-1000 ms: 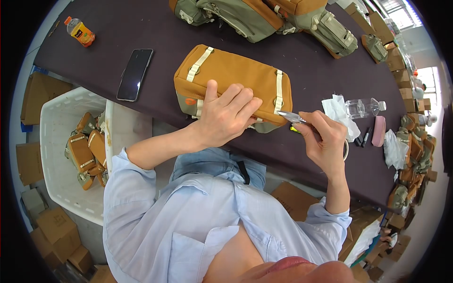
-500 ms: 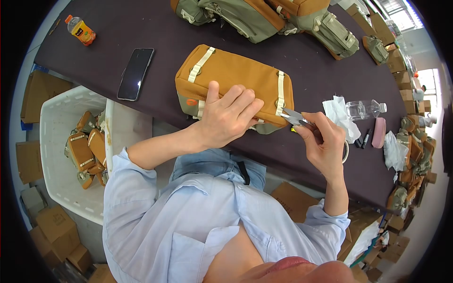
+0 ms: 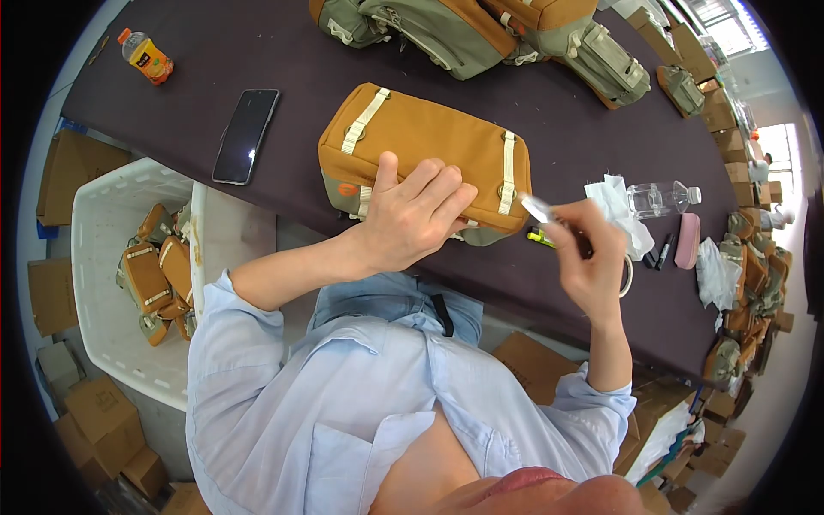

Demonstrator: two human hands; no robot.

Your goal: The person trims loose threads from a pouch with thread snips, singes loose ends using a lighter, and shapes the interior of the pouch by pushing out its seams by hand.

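Note:
A tan and olive-green fabric bag [image 3: 429, 129] with two cream straps lies on the dark tabletop before me. My left hand [image 3: 412, 206] is closed on its near edge, fingers curled over the side and thumb lying on the tan panel. Just off the bag's right end, my right hand [image 3: 588, 249] grips thread snips [image 3: 539, 209], whose metal blades are smeared by motion and point toward the right strap. A yellow-green marker [image 3: 541, 237] lies on the table between the bag and my right hand.
A phone [image 3: 246, 136] and juice bottle [image 3: 146, 56] are at left. At right lie a clear bottle [image 3: 661, 199], white tissue [image 3: 620, 215] and pink case [image 3: 688, 240]. More bags [image 3: 463, 34] lie behind. A white bin [image 3: 129, 343] holds several small bags.
My right hand has moved slightly right, drawing the snips away from the bag's right strap. More of the yellow-green marker shows now. The left hand and bag have barely shifted.

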